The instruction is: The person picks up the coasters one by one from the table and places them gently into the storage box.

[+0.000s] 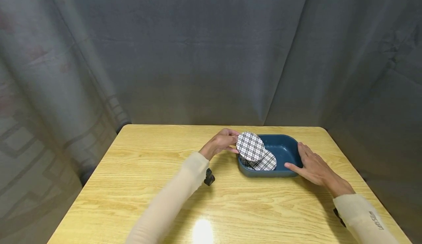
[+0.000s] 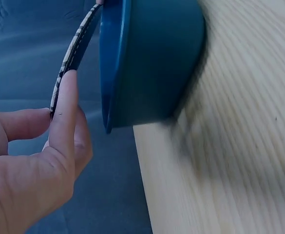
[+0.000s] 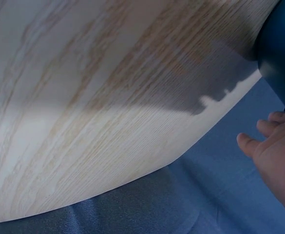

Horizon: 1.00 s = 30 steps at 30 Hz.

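Observation:
My left hand (image 1: 221, 142) pinches the edge of a round coaster (image 1: 250, 146), white with a black plaid pattern, over the left end of a dark blue rectangular basin (image 1: 270, 173). In the left wrist view the coaster (image 2: 70, 56) appears edge-on, thin, with a dark stitched backing, thumb on one face and fingers on the other. More plaid coasters (image 1: 267, 162) lie inside the basin's left end, partly covered by the held one. At the basin's right end, my right hand (image 1: 313, 167) rests with fingers extended along the rim and its thumb over the front corner.
The basin stands on a light wood-grain table (image 1: 158, 163), towards its back right. Grey curtains (image 1: 197, 53) hang behind the table and along its sides. Each wrist carries a small black device (image 1: 209, 177) beside the pale sleeve.

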Each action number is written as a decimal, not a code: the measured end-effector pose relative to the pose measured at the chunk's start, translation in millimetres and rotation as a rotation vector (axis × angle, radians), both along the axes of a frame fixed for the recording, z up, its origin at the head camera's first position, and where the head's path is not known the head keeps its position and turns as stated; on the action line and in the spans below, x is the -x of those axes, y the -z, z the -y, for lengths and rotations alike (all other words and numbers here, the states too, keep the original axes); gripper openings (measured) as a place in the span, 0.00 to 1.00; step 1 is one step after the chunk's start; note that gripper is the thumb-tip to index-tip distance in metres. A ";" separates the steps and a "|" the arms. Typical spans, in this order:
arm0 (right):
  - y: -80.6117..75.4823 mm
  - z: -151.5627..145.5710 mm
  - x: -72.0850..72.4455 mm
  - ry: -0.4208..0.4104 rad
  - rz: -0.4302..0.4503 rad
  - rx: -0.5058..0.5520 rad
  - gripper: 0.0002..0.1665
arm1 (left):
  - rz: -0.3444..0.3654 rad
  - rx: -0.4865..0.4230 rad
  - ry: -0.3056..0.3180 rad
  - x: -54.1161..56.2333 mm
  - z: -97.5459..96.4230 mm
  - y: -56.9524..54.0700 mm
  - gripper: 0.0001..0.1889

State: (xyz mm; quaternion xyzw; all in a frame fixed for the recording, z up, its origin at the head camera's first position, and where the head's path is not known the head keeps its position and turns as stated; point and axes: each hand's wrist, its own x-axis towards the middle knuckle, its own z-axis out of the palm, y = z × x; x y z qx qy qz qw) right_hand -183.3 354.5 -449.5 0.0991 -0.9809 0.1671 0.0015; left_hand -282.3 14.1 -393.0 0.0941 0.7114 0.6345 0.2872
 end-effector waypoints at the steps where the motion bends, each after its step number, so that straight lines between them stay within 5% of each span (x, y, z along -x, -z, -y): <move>1: 0.1 0.3 0.2 -0.001 0.000 -0.002 0.64 | -0.001 0.002 -0.003 -0.5 -2.1 1.2 0.18; 7: 0.1 1.9 0.1 -0.005 0.008 0.000 0.64 | -0.049 0.059 0.016 -6.2 -8.6 3.1 0.15; 13: -0.9 1.6 1.2 -0.010 0.008 -0.002 0.64 | -0.342 0.318 -0.007 -7.3 5.7 -9.7 0.09; 16: -2.3 -0.2 2.0 -0.007 0.007 -0.004 0.64 | -0.435 0.381 -0.033 -4.3 15.6 -11.2 0.10; 24: -3.9 -2.8 3.9 -0.007 0.009 -0.026 0.64 | -0.513 0.526 -0.056 3.5 49.2 0.2 0.12; 30: -18.0 0.4 7.4 -0.001 0.005 -0.026 0.61 | -0.589 0.646 -0.109 11.5 80.6 -1.3 0.16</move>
